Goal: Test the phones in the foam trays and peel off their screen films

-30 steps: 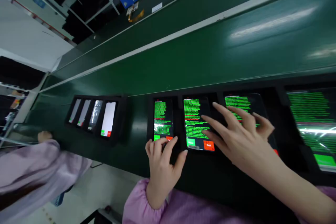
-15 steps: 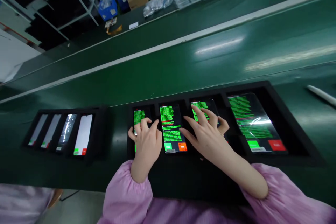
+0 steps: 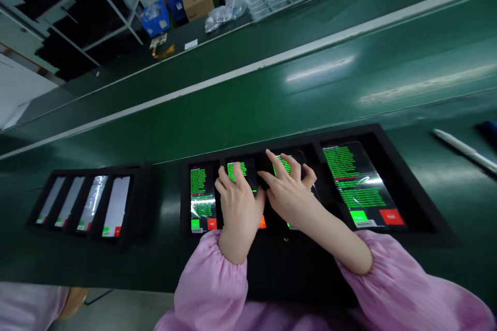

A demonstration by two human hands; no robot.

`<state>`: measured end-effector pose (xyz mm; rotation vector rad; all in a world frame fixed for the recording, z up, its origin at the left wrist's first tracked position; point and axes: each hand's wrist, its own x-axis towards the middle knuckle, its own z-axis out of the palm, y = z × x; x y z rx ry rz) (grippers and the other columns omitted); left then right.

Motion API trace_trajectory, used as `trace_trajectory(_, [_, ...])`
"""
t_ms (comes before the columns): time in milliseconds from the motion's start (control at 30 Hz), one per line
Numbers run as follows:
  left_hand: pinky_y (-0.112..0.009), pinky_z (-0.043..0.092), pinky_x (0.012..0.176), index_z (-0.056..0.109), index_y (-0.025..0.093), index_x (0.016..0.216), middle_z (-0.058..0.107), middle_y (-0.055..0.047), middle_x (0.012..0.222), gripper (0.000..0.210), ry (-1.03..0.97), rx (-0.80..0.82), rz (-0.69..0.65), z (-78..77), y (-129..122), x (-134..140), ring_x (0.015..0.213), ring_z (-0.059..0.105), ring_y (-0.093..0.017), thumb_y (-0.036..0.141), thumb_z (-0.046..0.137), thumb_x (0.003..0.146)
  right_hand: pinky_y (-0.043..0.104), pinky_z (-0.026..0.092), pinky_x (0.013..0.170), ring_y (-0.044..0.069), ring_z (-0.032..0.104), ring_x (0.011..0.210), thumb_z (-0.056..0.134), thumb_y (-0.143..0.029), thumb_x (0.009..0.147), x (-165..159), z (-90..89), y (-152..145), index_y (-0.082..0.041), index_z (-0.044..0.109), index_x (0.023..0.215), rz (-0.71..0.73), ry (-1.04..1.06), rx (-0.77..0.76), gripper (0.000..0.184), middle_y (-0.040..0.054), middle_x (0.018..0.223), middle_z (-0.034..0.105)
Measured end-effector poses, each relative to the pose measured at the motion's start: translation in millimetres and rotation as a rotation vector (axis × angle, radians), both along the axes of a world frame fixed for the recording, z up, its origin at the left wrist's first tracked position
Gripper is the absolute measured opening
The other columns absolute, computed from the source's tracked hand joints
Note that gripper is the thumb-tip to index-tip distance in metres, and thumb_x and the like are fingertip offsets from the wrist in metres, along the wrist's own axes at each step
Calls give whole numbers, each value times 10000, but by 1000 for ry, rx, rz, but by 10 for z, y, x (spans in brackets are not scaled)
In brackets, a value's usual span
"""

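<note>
Gleaming, the green worktop is topped by two black four-slot trays of lit rectangular phones; fingers of both hands are spread, released, over one tray.

Dim overall — 2 pale glare streaks mark the green bench.

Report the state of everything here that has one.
Bare left hand: open, palm down
Bare right hand: open, palm down
Four black rectangular phones nearest the hands: screens lit, green text
Four pale-screened rectangular phones at left: lit
Blue plastic bin: holding clear plastic
White slim pen: lying flat
</note>
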<state>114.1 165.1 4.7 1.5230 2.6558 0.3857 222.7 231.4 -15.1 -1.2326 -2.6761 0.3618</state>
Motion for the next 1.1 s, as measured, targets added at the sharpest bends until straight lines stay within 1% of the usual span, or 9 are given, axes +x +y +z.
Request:
trace_trajectory(133, [-573,564,917,328,111,1488,382,-375,1519,705,20,-40,43,-26,35,46,1201,642,-459,247,726,922,713,272,1052,442,306,1483,459,-175,970,24,1,5,-249,751,1233,13,19,-5,400,139,1724,339])
trace_trajectory(367, [-598,573,909,329,106,1524,387,-361,1527,605,116,-39,23,-95,57,93,1179,646,-454,181,587,982,639,311,1054,430,282,1513,496,-132,926,-30,79,-9,-217,753,1200,50,4,-23,385,111,1750,292])
trace_trajectory(467, [-639,560,954,284,117,1572,350,-362,1553,665,70,-46,32,-64,32,87,1259,613,-482,178,597,989,642,311,1045,431,292,1517,500,-135,933,-11,119,-20,-231,751,1219,39,11,-38,392,101,1751,293])
trace_trajectory(600, [-581,563,1050,161,191,1646,260,-308,1642,864,-131,70,-79,101,-234,-129,1450,500,-440,380,697,995,653,284,1066,407,372,1475,481,-127,973,260,187,-62,-234,701,1357,12,103,36,455,126,1716,362])
trace_trajectory(667, [-518,566,1071,307,251,1609,356,-215,1620,697,-152,131,-137,177,-422,-318,1445,518,-363,436,646,1028,609,306,1060,373,432,1435,473,-125,998,456,200,-97,-255,698,1361,32,196,117,446,106,1660,460])
trace_trajectory(800, [-536,505,1115,648,273,1368,580,-124,1407,314,64,138,-210,168,-614,-620,1314,575,-303,313,559,1070,537,355,999,329,520,1361,450,-143,1041,717,193,-200,-326,744,1243,95,321,147,401,43,1539,593])
trace_trajectory(967, [-672,394,1168,684,335,1397,571,-123,1479,348,188,75,-353,42,-477,-608,1311,538,-336,333,555,1074,541,392,956,338,571,1318,480,-163,1058,812,223,-265,-348,744,1211,73,390,151,356,31,1466,645])
trace_trajectory(1033, [-743,308,1197,676,354,1411,564,-119,1501,358,198,56,-346,47,-494,-591,1321,536,-346,350,546,1077,559,417,955,348,587,1308,508,-172,1048,958,238,-247,-417,690,1340,51,411,158,423,31,1461,648])
trace_trajectory(1100, [-723,286,1223,646,314,1449,588,-134,1460,387,176,92,-277,77,-610,-622,1324,546,-333,328,521,1083,573,456,973,338,620,1278,555,-204,1031,1218,240,-221,-548,541,1499,9,415,183,582,15,1447,654])
